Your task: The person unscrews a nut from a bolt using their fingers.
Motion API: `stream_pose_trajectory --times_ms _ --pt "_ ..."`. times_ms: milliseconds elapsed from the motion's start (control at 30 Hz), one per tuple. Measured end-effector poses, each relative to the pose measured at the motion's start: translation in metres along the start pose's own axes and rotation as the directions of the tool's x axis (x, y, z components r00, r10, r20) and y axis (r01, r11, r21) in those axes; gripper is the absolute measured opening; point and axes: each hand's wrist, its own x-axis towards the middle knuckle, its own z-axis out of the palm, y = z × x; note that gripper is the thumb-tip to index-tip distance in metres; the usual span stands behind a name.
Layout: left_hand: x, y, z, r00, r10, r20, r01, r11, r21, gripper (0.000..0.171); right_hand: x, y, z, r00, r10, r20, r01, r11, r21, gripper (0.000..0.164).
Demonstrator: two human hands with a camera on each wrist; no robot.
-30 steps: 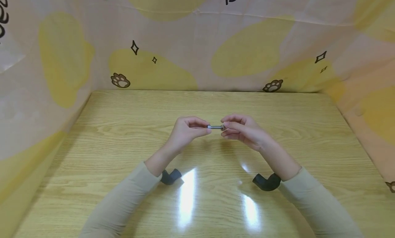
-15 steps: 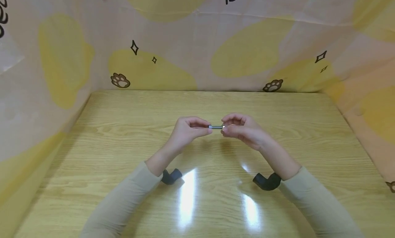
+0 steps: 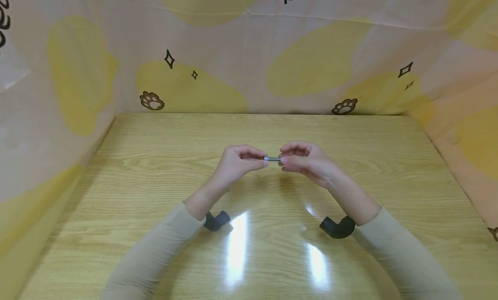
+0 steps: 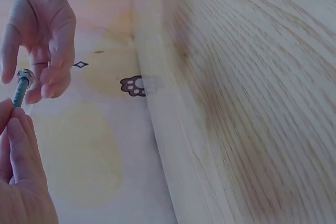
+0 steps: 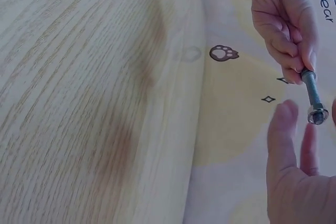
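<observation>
My left hand [image 3: 233, 165] pinches one end of a metal bolt [image 3: 274, 159] between thumb and fingers and holds it level above the table. A shiny nut [image 5: 317, 114] sits on the bolt's threaded far end, with the tip of the thread just showing through it in the right wrist view. Around that end is my right hand [image 3: 311, 162], its fingers spread and loosely bent. Both wrist views show gaps between those fingers and the nut [image 4: 25, 75]. In the head view the right thumb partly covers the nut.
Two black curved pipe pieces [image 3: 337, 228] lie on the wooden table [image 3: 272, 265], one near each forearm and partly hidden by it. Patterned cloth [image 3: 218, 88] hangs behind the table and along both sides.
The right thumb and fingers have shifted about the nut, with the thumb now in front of it. The left hand keeps its hold on the bolt, nearly still.
</observation>
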Motion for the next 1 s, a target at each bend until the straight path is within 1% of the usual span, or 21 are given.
stream_pose_trajectory --times_ms 100,167,200,267,333,400,467,600,700,767,933,1000 --pt "0.0002 -0.0009 0.0007 1.0 0.006 0.006 -0.006 1.0 -0.011 0.02 0.0003 0.0002 0.0006 0.998 0.055 -0.014 -0.055 0.998 0.004 0.015" --pt "0.0002 -0.0015 0.0014 1.0 0.009 0.008 -0.009 1.0 -0.017 0.02 0.0005 0.0005 0.0012 0.996 0.087 -0.028 -0.087 0.996 0.011 0.016" --pt "0.0002 -0.0019 0.0016 1.0 0.009 0.01 -0.009 1.0 -0.02 0.021 0.0005 0.0008 0.0013 0.995 0.091 -0.028 -0.091 0.996 0.016 0.017" --pt "0.0001 -0.0022 0.0017 1.0 0.01 0.013 -0.009 1.0 -0.021 0.022 0.0006 0.0013 0.0011 0.996 0.081 -0.022 -0.08 0.996 0.023 0.018" --pt "0.0002 -0.0027 0.0014 1.0 0.01 0.015 -0.01 1.0 -0.023 0.023 0.0006 0.0017 0.0003 0.999 0.053 -0.009 -0.053 0.998 0.021 0.02" --pt "0.0003 -0.0027 0.0008 1.0 0.009 0.014 -0.009 1.0 -0.023 0.024 0.0004 0.0014 -0.0006 1.0 0.02 0.008 -0.021 1.0 0.011 0.023" --pt "0.0005 -0.0028 0.0001 1.0 0.014 0.011 -0.014 1.0 -0.02 0.024 0.0002 0.0006 -0.001 1.0 0.006 0.015 -0.006 1.0 -0.01 0.023" --pt "0.0011 -0.0026 -0.0004 1.0 0.02 0.01 -0.02 1.0 -0.018 0.022 -0.0004 -0.0004 -0.0005 0.999 0.048 0.002 -0.048 0.999 -0.003 0.015" --pt "0.0013 -0.0029 -0.0007 1.0 0.026 0.014 -0.026 0.999 -0.025 0.021 0.0 0.0004 -0.0001 0.997 0.076 -0.004 -0.076 0.997 0.022 0.018" --pt "0.0013 -0.0031 -0.0009 1.0 0.025 0.01 -0.025 0.999 -0.028 0.021 0.0002 0.0014 -0.0003 0.998 0.067 0.005 -0.067 0.997 0.03 0.02" --pt "0.0015 -0.0036 -0.0019 1.0 0.021 -0.003 -0.021 1.0 -0.015 0.022 0.0004 0.0013 -0.0009 0.999 0.015 0.03 -0.017 0.999 0.047 0.023" --pt "0.0018 -0.004 -0.0024 1.0 0.019 -0.004 -0.019 1.0 -0.01 0.022 0.0006 0.0004 -0.0007 1.0 0.015 0.026 -0.016 0.999 0.046 0.021"
